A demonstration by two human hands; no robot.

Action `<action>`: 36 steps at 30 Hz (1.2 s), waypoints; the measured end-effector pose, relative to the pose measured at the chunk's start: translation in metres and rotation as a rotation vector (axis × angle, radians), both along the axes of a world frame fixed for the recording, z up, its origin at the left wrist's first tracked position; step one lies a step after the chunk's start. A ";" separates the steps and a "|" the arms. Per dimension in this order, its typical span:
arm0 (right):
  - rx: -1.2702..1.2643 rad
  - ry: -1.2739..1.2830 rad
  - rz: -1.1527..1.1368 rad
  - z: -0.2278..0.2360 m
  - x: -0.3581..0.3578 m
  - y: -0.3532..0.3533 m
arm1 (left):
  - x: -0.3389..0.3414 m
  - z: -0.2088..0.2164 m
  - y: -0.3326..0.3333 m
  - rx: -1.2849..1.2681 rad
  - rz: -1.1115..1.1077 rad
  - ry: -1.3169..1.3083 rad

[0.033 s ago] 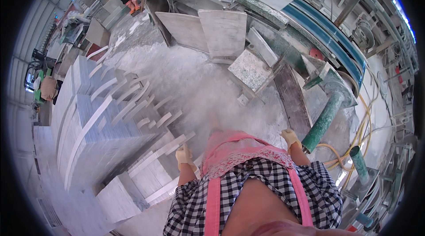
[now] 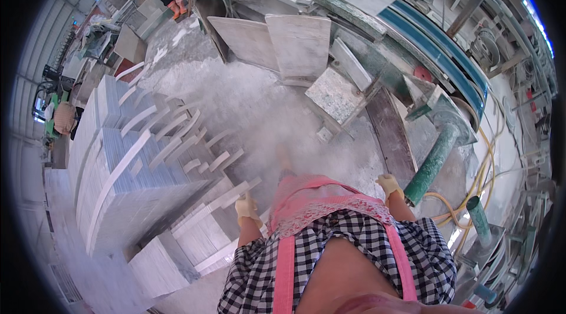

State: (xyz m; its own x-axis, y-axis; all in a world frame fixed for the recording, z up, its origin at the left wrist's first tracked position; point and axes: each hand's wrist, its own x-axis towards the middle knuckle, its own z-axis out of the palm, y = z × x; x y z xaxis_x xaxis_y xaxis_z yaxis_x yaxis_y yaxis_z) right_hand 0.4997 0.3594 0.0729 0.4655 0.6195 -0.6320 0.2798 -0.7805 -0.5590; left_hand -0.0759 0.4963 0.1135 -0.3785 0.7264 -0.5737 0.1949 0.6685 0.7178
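Observation:
Both my hands wear cream-coloured gloves and hang low beside the pink apron (image 2: 318,199). My left hand (image 2: 247,207) has its fingers curled together, with nothing visible in it. It is nearest to the pale stone strips (image 2: 240,191) that lie over a low stack of blocks. On the other side, my right hand (image 2: 389,185) is also loosely closed, and no object shows in it. A green pipe (image 2: 433,164) slants just to the right of that hand, apart from it.
Bundled stone slabs (image 2: 135,190) with curved strips on top fill the left. Large slabs (image 2: 299,46) lean ahead, near a speckled block (image 2: 334,95) and a dark board (image 2: 391,131). Yellow hoses (image 2: 484,167) trail at the right. Pale dust covers the floor (image 2: 236,93). Another person's orange boots (image 2: 175,9) show far off.
The surroundings have shifted very slightly in view. Both hands stay at my sides in nearly the same pose.

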 end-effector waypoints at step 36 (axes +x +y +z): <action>0.041 -0.288 0.134 0.114 -0.104 0.190 | 0.205 0.330 0.484 1.093 -1.880 0.033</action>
